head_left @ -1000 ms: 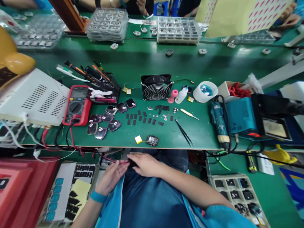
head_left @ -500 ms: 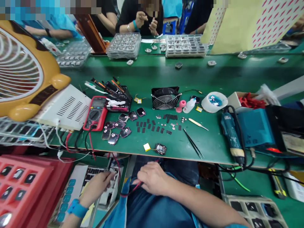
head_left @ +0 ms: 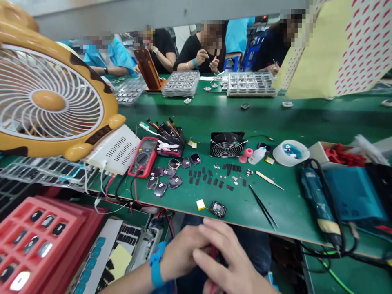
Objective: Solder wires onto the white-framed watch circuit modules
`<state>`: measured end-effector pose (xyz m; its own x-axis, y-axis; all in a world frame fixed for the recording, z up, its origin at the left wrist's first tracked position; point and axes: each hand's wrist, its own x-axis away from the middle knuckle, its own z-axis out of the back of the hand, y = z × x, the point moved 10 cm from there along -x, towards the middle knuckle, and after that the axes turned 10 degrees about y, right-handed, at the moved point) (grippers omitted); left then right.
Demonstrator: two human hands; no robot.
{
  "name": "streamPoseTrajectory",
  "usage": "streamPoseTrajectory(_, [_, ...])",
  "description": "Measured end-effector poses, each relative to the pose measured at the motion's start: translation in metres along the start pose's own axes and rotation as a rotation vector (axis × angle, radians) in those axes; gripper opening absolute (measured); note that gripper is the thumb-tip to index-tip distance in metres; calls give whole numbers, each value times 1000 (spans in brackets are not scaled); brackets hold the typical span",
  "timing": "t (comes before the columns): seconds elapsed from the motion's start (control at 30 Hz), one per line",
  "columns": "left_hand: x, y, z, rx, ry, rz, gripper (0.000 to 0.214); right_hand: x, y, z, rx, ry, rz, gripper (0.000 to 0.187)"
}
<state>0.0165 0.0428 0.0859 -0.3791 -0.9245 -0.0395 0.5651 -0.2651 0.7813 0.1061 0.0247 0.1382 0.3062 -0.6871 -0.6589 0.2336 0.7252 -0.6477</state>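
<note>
My left hand (head_left: pixel 185 247), with a blue wristband (head_left: pixel 157 265), is closed in front of my lap; its fingertips are hidden behind my other hand. My right hand (head_left: pixel 228 255) overlaps it, its fingers bent round a thin red lead (head_left: pixel 213 252) that shows only in part. Just beyond both hands, at the table's front edge, lies a small opened watch body (head_left: pixel 218 209) wired to a yellow-edged battery (head_left: pixel 200 204). Black tweezers (head_left: pixel 263 207) lie further right.
Small dark pads (head_left: pixel 208 179) and several watch faces (head_left: pixel 175 182) lie mid-table. A red multimeter (head_left: pixel 143 158), a black fan (head_left: pixel 227 145) and a pen holder (head_left: pixel 171 143) stand behind. An electric screwdriver (head_left: pixel 320 204) is at right, red trays (head_left: pixel 61 228) at lower left.
My left hand has left the open drawer and come right to meet my right hand. My right hand has moved right and lower in view. The view has tilted up and turned left.
</note>
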Motion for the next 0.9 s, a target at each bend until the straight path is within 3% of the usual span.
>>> streamPoseTrajectory(0.07, [-6,-6,20,31,114,4,29,-3,24,27,28,113,-159,41])
streamPoseTrajectory(0.2, [-16,-38,75,29,453,135,26,7,63,57,-30,311,-328,27])
streamPoseTrajectory(0.33, [-17,-78,93,20,523,323,36,22,107,70,100,390,-501,26])
streamPoseTrajectory(0.47, [-11,-105,94,1,457,437,49,23,109,73,406,269,-353,60])
streamPoseTrajectory(0.53, [-9,-109,91,-33,415,452,49,24,108,69,418,211,-334,65])
streamPoseTrajectory(0.6, [-9,-105,87,-65,409,451,43,25,110,62,299,180,-370,49])
streamPoseTrajectory(0.7, [-18,-84,78,-98,421,340,30,21,115,49,100,179,-423,18])
streamPoseTrajectory(0.9, [-43,-50,46,12,311,94,17,20,122,36,-130,259,-456,14])
